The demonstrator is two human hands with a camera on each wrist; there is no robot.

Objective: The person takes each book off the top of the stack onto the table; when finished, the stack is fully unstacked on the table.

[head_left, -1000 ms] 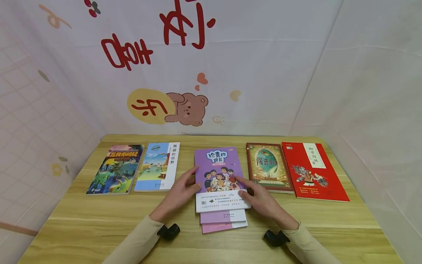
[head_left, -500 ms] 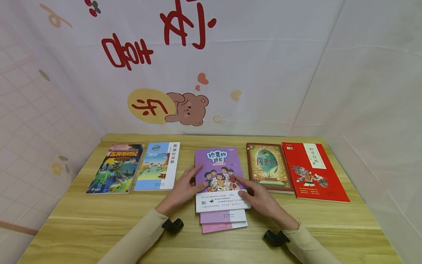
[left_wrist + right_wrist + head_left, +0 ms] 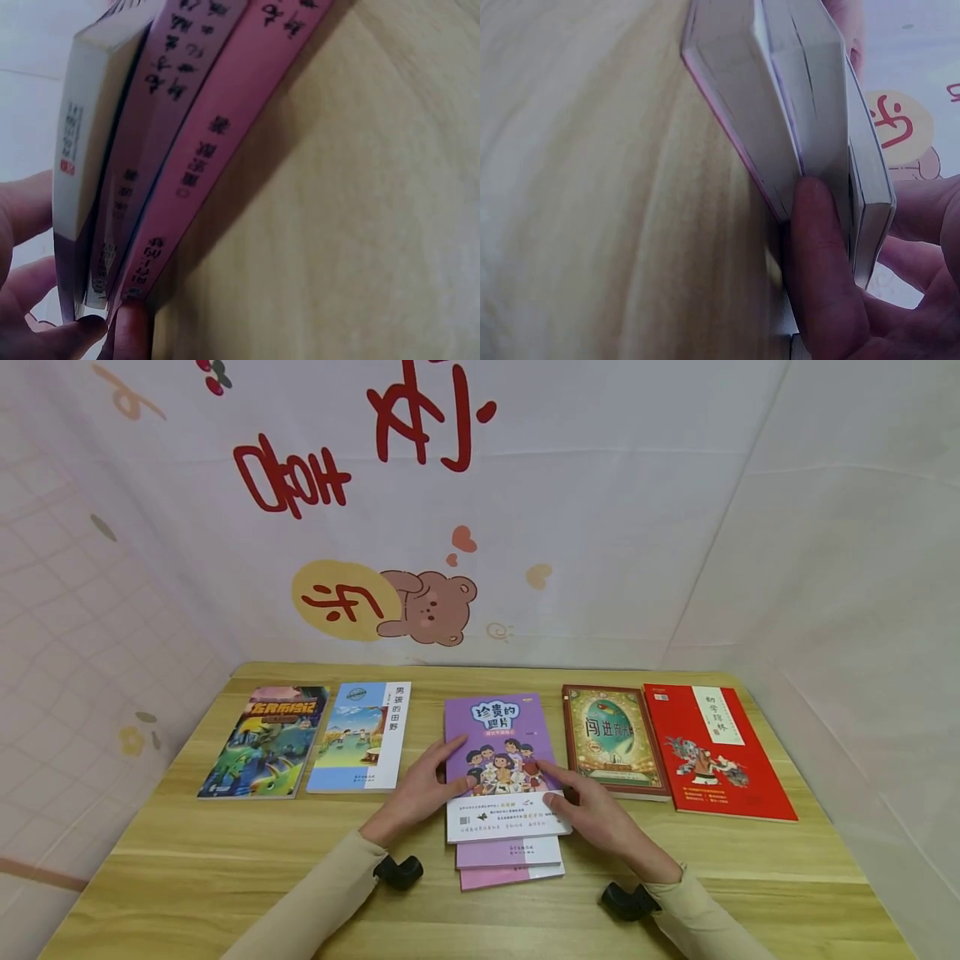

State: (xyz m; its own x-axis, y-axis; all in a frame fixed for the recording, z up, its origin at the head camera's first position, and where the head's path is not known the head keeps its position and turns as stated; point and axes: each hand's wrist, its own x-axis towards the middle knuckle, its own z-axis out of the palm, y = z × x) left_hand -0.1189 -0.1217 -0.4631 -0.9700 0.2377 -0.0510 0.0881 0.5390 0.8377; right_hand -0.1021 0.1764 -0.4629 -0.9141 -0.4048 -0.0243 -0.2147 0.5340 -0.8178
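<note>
On the wooden table [image 3: 187, 868], five groups of books lay in a row. From the left: a dark cartoon-cover book [image 3: 262, 742], then a blue-and-white book [image 3: 362, 737].

At centre sat a stack of three books [image 3: 504, 781], purple cover on top, each lower book stepped out toward the person. The left hand [image 3: 420, 793] lay against the stack's left edge: the fingers were extended over the purple cover, and in the left wrist view the thumb and fingertips [image 3: 90, 330] pressed on the spines. The right hand [image 3: 596, 818] met the right edge, fingers extended on the cover; in the right wrist view the thumb [image 3: 821, 262] pressed the page edges of the stack. Neither hand gripped all the way round.

To the right lay a green-cover book [image 3: 611, 739] and a red-cover book [image 3: 712, 752], just beside each other.

Judgement: squaring the stack well would call for equal inward pressure from both hands, palms kept low, so the lower two books slide under the top one without it skewing.
</note>
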